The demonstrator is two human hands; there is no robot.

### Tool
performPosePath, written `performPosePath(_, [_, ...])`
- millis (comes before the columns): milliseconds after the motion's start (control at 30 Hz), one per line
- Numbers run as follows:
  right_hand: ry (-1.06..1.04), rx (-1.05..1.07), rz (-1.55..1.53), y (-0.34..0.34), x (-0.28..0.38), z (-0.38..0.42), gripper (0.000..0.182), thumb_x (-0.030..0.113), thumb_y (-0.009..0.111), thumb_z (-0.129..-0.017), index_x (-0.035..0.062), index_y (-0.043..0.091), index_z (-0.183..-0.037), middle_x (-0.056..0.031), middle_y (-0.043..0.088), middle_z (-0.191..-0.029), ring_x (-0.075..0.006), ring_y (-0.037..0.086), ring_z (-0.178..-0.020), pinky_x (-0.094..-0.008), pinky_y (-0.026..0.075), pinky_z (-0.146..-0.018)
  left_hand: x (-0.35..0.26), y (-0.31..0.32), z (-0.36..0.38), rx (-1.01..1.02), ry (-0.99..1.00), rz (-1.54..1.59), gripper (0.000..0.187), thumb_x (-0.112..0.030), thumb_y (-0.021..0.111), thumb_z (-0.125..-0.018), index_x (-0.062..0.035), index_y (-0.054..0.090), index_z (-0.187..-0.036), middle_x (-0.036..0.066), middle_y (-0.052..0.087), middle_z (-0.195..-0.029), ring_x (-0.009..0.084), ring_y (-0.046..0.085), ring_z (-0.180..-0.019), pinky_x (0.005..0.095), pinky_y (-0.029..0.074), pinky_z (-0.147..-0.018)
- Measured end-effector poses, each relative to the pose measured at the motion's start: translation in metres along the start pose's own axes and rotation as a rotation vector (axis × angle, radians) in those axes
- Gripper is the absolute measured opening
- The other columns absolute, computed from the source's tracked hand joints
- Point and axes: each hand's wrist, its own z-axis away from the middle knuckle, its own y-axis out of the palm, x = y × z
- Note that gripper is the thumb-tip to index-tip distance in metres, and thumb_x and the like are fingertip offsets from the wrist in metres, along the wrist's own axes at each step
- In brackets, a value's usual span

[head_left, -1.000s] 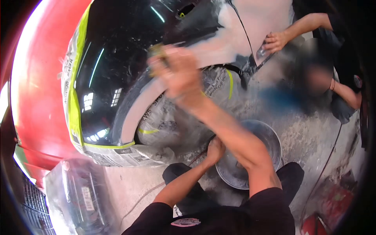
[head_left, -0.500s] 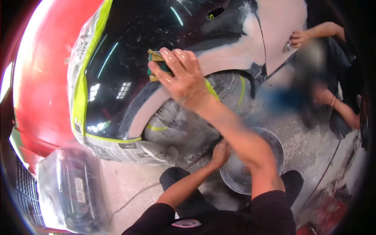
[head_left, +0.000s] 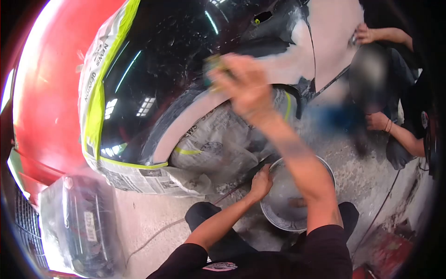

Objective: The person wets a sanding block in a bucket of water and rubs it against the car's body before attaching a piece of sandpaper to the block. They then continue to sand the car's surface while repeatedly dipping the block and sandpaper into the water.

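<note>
My right hand (head_left: 244,86) is blurred with motion and presses a green and yellow sanding block (head_left: 213,65) against the black car fender (head_left: 162,69), just above the grey primed wheel-arch strip (head_left: 186,125). My left hand (head_left: 261,182) rests low on the rim of a metal basin (head_left: 278,218) that stands on the floor. The wheel (head_left: 218,139) under the arch is wrapped in newspaper with yellow-green tape.
Another person crouches at the right, one hand (head_left: 364,33) on the primed door panel (head_left: 332,32), the other hand (head_left: 375,121) lower. A red car panel (head_left: 51,93) lies left. A plastic-wrapped part (head_left: 81,218) sits lower left. A thin cable (head_left: 385,200) crosses the dusty floor.
My right hand has slid the sanding block to the right and slightly up along the fender. The other person's hand has moved up the primed panel. My left hand stays at the basin.
</note>
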Motion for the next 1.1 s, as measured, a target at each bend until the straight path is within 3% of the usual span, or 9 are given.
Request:
performPosePath(100, [0.453,-0.027,0.173,-0.031,-0.079,0.055,0.043,0.004,0.071,-0.094,0.0105,0.069,-0.137,-0.0204,0.065,-0.134,-0.0407,0.059,-0.128,-0.0534,0.048,-0.108,-0.021,-0.014,-0.001,0.028,-0.016,0.014,0.038,-0.005,0.06,-0.095,0.0011,0.059,-0.132,0.03,0.071,-0.122,0.0513,0.067,-0.112,0.0585,0.053,-0.097])
performPosePath(200, [0.455,-0.107,0.202,-0.013,-0.042,0.029,0.042,0.002,0.069,-0.094,0.0087,0.07,-0.136,-0.0221,0.065,-0.134,-0.042,0.058,-0.128,-0.0541,0.046,-0.11,-0.014,-0.008,-0.002,0.019,-0.028,-0.033,0.038,-0.005,0.06,-0.095,0.0004,0.059,-0.132,0.03,0.071,-0.121,0.0515,0.068,-0.11,0.0587,0.054,-0.095])
performPosePath(300, [0.086,-0.022,0.048,0.0,0.01,-0.013,0.038,0.009,0.072,-0.092,0.0114,0.072,-0.13,-0.0174,0.067,-0.128,-0.0364,0.061,-0.121,-0.0513,0.049,-0.107,-0.01,-0.006,-0.001,0.019,-0.001,-0.023,0.037,-0.006,0.061,-0.095,0.0001,0.059,-0.132,0.031,0.071,-0.12,0.0517,0.068,-0.11,0.0591,0.054,-0.094])
performPosePath(400, [-0.036,-0.087,0.08,-0.011,-0.049,-0.009,0.04,0.006,0.07,-0.091,0.0097,0.071,-0.131,-0.0163,0.068,-0.125,-0.0346,0.062,-0.118,-0.051,0.05,-0.104,-0.017,-0.014,-0.002,0.093,-0.069,-0.023,0.037,-0.007,0.061,-0.095,0.0001,0.059,-0.132,0.031,0.071,-0.118,0.0518,0.068,-0.109,0.0591,0.054,-0.094])
performPosePath(467, [0.413,-0.068,0.152,-0.033,-0.11,0.013,0.04,0.009,0.062,-0.102,0.0099,0.067,-0.142,-0.0213,0.066,-0.133,-0.0412,0.061,-0.124,-0.0518,0.048,-0.11,-0.01,-0.011,-0.002,0.053,-0.018,-0.032,0.037,-0.007,0.061,-0.095,-0.0002,0.058,-0.132,0.032,0.071,-0.117,0.0521,0.068,-0.109,0.0595,0.054,-0.093])
performPosePath(533, [0.455,-0.135,0.215,-0.034,-0.119,0.017,0.04,0.011,0.061,-0.103,0.0097,0.066,-0.142,-0.0216,0.066,-0.134,-0.0432,0.06,-0.122,-0.0531,0.047,-0.109,-0.012,-0.006,-0.002,0.023,0.035,-0.029,0.037,-0.007,0.06,-0.096,-0.0006,0.058,-0.133,0.032,0.071,-0.116,0.0524,0.068,-0.108,0.0599,0.054,-0.093])
performPosePath(733, [0.012,-0.006,0.021,-0.011,-0.023,-0.006,0.036,0.009,0.066,-0.091,0.0103,0.075,-0.126,-0.0193,0.068,-0.127,-0.0367,0.062,-0.122,-0.0514,0.05,-0.104,-0.006,-0.006,0.0,0.074,-0.068,-0.073,0.036,-0.007,0.062,-0.097,-0.0022,0.058,-0.132,0.031,0.072,-0.114,0.0523,0.068,-0.106,0.0596,0.054,-0.09])
performPosePath(967, [0.428,-0.22,0.246,-0.02,-0.093,-0.01,0.04,0.001,0.066,-0.089,0.0065,0.072,-0.128,-0.0197,0.069,-0.123,-0.0417,0.063,-0.115,-0.0537,0.048,-0.1,-0.011,-0.006,0.0,0.031,0.014,-0.036,0.035,-0.009,0.062,-0.097,-0.0018,0.058,-0.131,0.031,0.072,-0.113,0.0525,0.068,-0.106,0.0606,0.054,-0.091])
performPosePath(1100, [0.099,0.012,0.033,-0.019,-0.016,0.003,0.04,0.003,0.064,-0.093,0.0141,0.076,-0.129,-0.0175,0.068,-0.123,-0.0361,0.064,-0.117,-0.0506,0.051,-0.105,-0.023,-0.013,0.0,0.063,-0.09,-0.084,0.035,-0.009,0.062,-0.097,-0.0019,0.059,-0.131,0.031,0.072,-0.112,0.0521,0.068,-0.106,0.0603,0.053,-0.091])
